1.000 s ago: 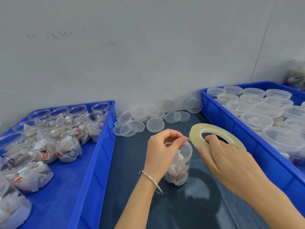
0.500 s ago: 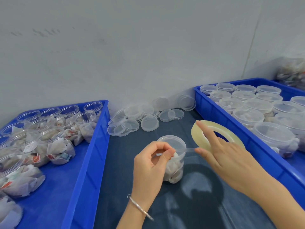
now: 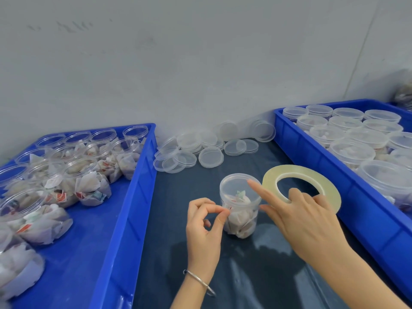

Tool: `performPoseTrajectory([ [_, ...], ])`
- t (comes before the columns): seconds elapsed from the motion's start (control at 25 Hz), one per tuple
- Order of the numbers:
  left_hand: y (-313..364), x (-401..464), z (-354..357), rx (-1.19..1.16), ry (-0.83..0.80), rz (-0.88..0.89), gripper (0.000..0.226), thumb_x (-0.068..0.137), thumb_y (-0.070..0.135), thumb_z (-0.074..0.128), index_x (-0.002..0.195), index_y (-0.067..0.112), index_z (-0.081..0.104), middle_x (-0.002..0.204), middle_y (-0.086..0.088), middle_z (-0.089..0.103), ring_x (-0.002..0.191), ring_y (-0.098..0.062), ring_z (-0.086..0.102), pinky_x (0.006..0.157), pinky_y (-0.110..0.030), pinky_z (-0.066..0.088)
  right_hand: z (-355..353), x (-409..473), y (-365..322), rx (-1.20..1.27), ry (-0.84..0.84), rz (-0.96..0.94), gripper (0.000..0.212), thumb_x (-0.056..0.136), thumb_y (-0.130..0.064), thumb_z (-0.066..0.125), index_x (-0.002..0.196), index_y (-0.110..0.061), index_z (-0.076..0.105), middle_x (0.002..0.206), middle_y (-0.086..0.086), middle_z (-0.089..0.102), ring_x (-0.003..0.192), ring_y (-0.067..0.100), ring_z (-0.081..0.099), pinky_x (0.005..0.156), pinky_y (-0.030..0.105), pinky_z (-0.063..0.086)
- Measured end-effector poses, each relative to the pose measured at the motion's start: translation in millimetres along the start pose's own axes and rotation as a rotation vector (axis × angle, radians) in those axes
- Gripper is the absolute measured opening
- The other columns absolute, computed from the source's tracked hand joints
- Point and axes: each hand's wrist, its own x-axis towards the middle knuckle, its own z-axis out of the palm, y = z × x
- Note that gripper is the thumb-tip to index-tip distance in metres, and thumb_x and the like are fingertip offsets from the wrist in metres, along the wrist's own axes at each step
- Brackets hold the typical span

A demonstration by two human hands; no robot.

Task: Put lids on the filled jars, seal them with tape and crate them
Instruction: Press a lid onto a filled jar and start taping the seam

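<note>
- At the near side of the small clear plastic jar with a clear lid on it (image 3: 240,205), thumb and forefinger of the left hand (image 3: 206,226) are pinched together just below the lid's edge; whether they grip a free end of tape there cannot be told, since the strip is too clear to see.
- On the right hand (image 3: 299,216), the forefinger reaches straight out over the lid's right edge, the thumb lies beside the jar wall, and the other fingers hook through the hole of the flat, pale yellowish ring of clear tape (image 3: 301,186), carrying it tilted just right of the jar.
- To seal well, I judge the tape should bridge the seam between lid and wall, pulled taut while the left pinch anchors its start; slack would leave wrinkles or gaps.
- Turning the jar, not the roll, would probably keep the band level.
- The jar, filled with white paper-wrapped sachets, stands upright on the dark blue-grey desk (image 3: 256,275), between two crates.
- Behind it lies a heap of loose clear round lids (image 3: 210,157).
- The blue plastic crate on the left (image 3: 124,219) holds open filled jars; the blue plastic crate on the right (image 3: 347,204) holds lidded ones, where this jar goes once taped.
</note>
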Motion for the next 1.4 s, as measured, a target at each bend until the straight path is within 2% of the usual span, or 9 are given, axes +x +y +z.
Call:
performPoseTrajectory([
  [0.2,-3.3,-3.2,3.5,-0.002,-0.026,0.027,0.023,0.08,0.008,0.073,0.068,0.026,0.065,0.096,0.02,0.053,0.086,-0.008,0.054,0.073,-0.021,0.04,3.0,-14.4,-1.6,-0.023,0.017,0.059,0.045,0.093,-0.041,0.032,0.135,-0.042,0.047,0.055,0.004,0.029,0.045,0.019,0.022,0.05,0.032,0.021],
  [0.44,-9.2,1.0,4.8,-0.04,-0.023,-0.002,0.017,0.081,0.009,0.072,0.069,0.019,0.067,0.105,0.024,0.058,0.098,-0.008,0.058,0.08,-0.037,0.045,7.0,-8.0,-6.1,0.035,0.023,0.055,0.045,0.09,-0.038,0.033,0.128,-0.039,0.057,0.052,0.004,0.028,0.044,0.019,0.019,0.046,0.031,0.022],
  [0.68,-15.2,6.7,6.0,-0.049,-0.052,0.036,0.018,0.082,0.006,0.071,0.07,0.019,0.067,0.109,0.024,0.061,0.104,-0.006,0.058,0.08,-0.043,0.046,10.8,-8.2,-5.2,0.07,-0.008,0.056,0.045,0.09,-0.038,0.033,0.126,-0.039,0.06,0.053,0.003,0.025,0.043,0.019,0.018,0.047,0.03,0.021],
  [0.88,-16.8,12.8,9.0,-0.086,-0.06,0.085,0.01,0.08,0.015,0.067,0.07,0.018,0.065,0.112,0.017,0.064,0.108,-0.006,0.059,0.083,-0.047,0.048,12.8,-7.7,-4.7,0.103,-0.036,0.079,0.045,0.09,-0.037,0.034,0.127,-0.039,0.059,0.054,0.002,0.025,0.043,0.019,0.02,0.047,0.03,0.022],
  [1.0,-19.1,17.5,10.3,-0.095,-0.078,0.117,0.008,0.079,0.022,0.066,0.075,0.015,0.065,0.113,0.015,0.064,0.111,-0.009,0.058,0.086,-0.044,0.05,12.5,-4.3,-7.4,0.124,-0.029,0.074,0.045,0.088,-0.034,0.035,0.124,-0.036,0.063,0.054,0.001,0.022,0.042,0.018,0.019,0.048,0.03,0.022],
  [1.08,-20.7,20.2,10.9,-0.1,-0.082,0.143,0.012,0.079,0.025,0.068,0.086,0.017,0.063,0.115,0.015,0.063,0.11,-0.011,0.06,0.083,-0.038,0.051,12.8,-2.3,-8.0,0.134,-0.031,0.059,0.041,0.089,-0.032,0.041,0.122,-0.035,0.065,0.054,0.001,0.021,0.042,0.019,0.018,0.047,0.03,0.021],
  [1.2,-22.5,30.0,4.8,-0.145,-0.124,0.123,0.04,0.079,0.017,0.074,0.111,0.032,0.057,0.122,0.01,0.059,0.102,-0.009,0.064,0.076,-0.025,0.052,14.4,-2.6,-8.9,0.165,-0.053,0.042,0.036,0.086,-0.028,0.07,0.122,-0.033,0.065,0.052,0.001,0.022,0.041,0.018,0.017,0.047,0.03,0.022],
  [1.32,-22.7,45.2,-2.5,-0.027,-0.292,0.169,0.038,0.083,0.009,0.069,0.107,0.039,0.067,0.119,0.012,0.059,0.108,-0.004,0.059,0.084,-0.028,0.052,10.3,-2.0,-10.2,0.174,-0.069,0.042,0.035,0.088,-0.032,0.056,0.121,-0.032,0.066,0.052,0.001,0.021,0.041,0.019,0.016,0.047,0.029,0.022],
  [1.4,-20.0,54.8,-8.0,-0.06,-0.355,0.141,0.039,0.087,0.0,0.063,0.103,0.034,0.069,0.117,0.009,0.059,0.109,-0.004,0.059,0.092,-0.029,0.05,7.8,-0.5,-11.8,0.18,-0.098,0.051,0.045,0.078,-0.024,0.078,0.121,-0.031,0.067,0.051,0.001,0.022,0.04,0.018,0.016,0.046,0.029,0.022],
])
